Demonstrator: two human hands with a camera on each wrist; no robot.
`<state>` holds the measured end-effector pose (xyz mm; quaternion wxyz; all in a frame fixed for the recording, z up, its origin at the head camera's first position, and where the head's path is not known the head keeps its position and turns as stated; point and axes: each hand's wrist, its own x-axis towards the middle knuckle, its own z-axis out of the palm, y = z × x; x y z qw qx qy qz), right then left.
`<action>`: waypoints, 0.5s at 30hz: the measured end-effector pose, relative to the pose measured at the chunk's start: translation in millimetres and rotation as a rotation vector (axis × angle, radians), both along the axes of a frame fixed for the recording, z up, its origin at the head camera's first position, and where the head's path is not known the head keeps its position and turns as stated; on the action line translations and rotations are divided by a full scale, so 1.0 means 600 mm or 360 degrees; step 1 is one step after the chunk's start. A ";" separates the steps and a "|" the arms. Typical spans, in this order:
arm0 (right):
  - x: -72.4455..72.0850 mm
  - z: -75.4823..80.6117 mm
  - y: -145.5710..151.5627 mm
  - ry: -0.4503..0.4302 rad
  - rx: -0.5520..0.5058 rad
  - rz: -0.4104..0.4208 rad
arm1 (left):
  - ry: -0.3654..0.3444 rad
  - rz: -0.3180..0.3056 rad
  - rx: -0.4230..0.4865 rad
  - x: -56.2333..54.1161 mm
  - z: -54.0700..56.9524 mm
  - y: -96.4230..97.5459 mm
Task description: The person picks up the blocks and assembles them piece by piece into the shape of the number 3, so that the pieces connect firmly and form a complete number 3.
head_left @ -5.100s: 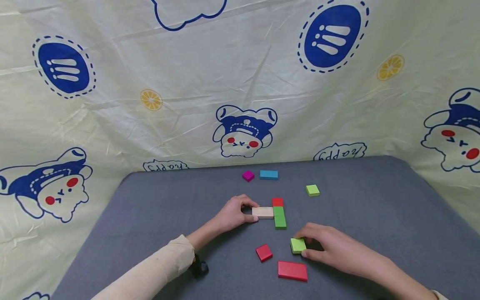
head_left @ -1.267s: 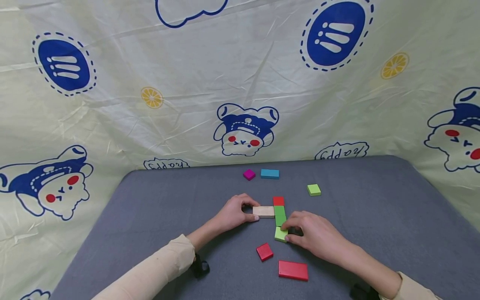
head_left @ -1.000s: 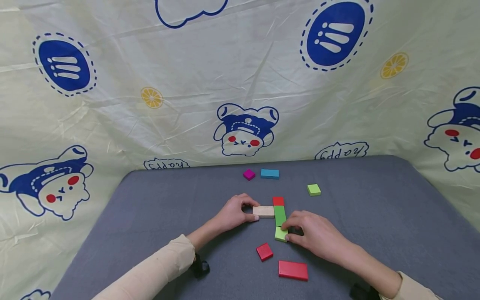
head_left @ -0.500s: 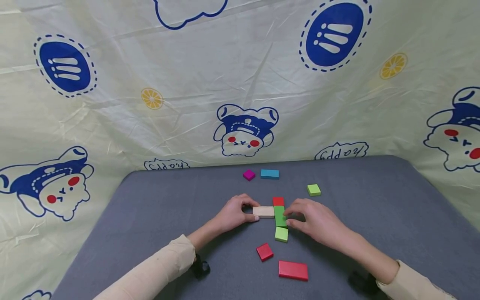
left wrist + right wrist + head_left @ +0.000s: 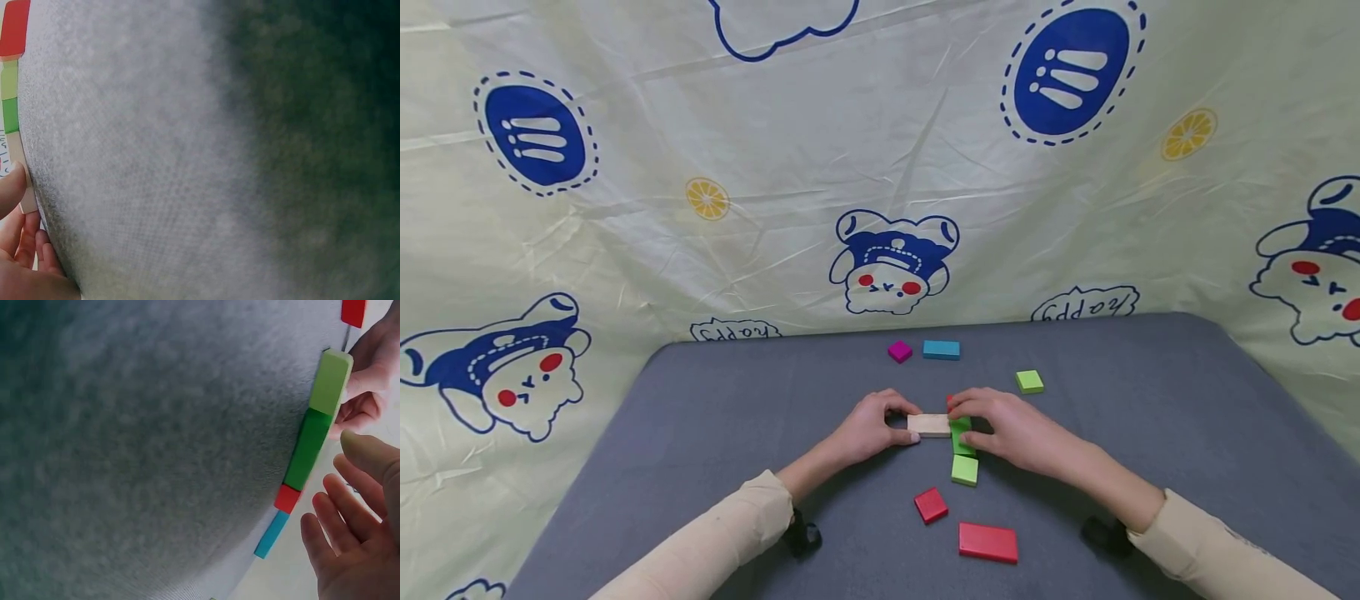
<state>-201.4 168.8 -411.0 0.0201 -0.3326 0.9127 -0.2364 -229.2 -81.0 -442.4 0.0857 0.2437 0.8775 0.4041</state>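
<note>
My left hand [image 5: 872, 427] pinches the left end of a plain wooden block [image 5: 929, 426] between thumb and fingers, and the block lies flat on the grey table. Its right end meets a green rectangular block [image 5: 962, 443]. A light green square block [image 5: 965, 471] adjoins the near end of the green one. At the far end is a small red block [image 5: 287, 499], mostly covered by fingers in the head view. Over the green and red blocks hovers my right hand [image 5: 1018, 429], its fingers loosely spread with nothing between them in the right wrist view.
Nearer the front lie a tilted red square block [image 5: 931, 505] and a red rectangular block [image 5: 988, 543]. Toward the back are a magenta block [image 5: 900, 352], a blue block [image 5: 942, 350] and another light green block [image 5: 1029, 382]. A printed cloth [image 5: 775, 167] hangs behind the table.
My right hand carried the light green block to the green one's near end, let it go, then moved away from me over the row. My left hand stays on the wooden block.
</note>
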 end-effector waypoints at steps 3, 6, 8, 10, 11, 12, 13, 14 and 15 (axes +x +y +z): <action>-0.005 -0.003 0.001 0.0004 0.0000 0.0007 | -0.0001 0.0002 -0.0003 0.000 -0.001 0.001; -0.008 -0.005 0.002 0.0025 -0.0019 -0.0016 | -0.0002 -0.0001 -0.0005 -0.001 -0.001 0.001; -0.009 -0.005 0.003 0.0026 -0.0026 -0.0035 | -0.0004 -0.0004 -0.0008 -0.002 -0.001 0.001; -0.010 -0.006 0.004 0.0017 -0.0015 -0.0047 | -0.0004 -0.0008 -0.0010 -0.003 -0.001 0.000; -0.010 -0.007 0.004 0.0009 -0.0005 -0.0051 | -0.0003 -0.0008 -0.0010 -0.003 -0.001 0.000; -0.010 -0.008 0.004 0.0002 0.0004 -0.0056 | -0.0004 -0.0008 -0.0011 -0.004 -0.002 0.000; -0.010 -0.009 0.004 -0.0003 0.0011 -0.0060 | -0.0006 -0.0009 -0.0010 -0.004 -0.002 -0.001; -0.011 -0.010 0.003 -0.0006 0.0015 -0.0064 | -0.0006 -0.0008 -0.0008 -0.004 -0.003 -0.002; -0.012 -0.012 0.002 -0.0005 0.0019 -0.0067 | -0.0009 -0.0005 -0.0005 -0.004 -0.003 -0.002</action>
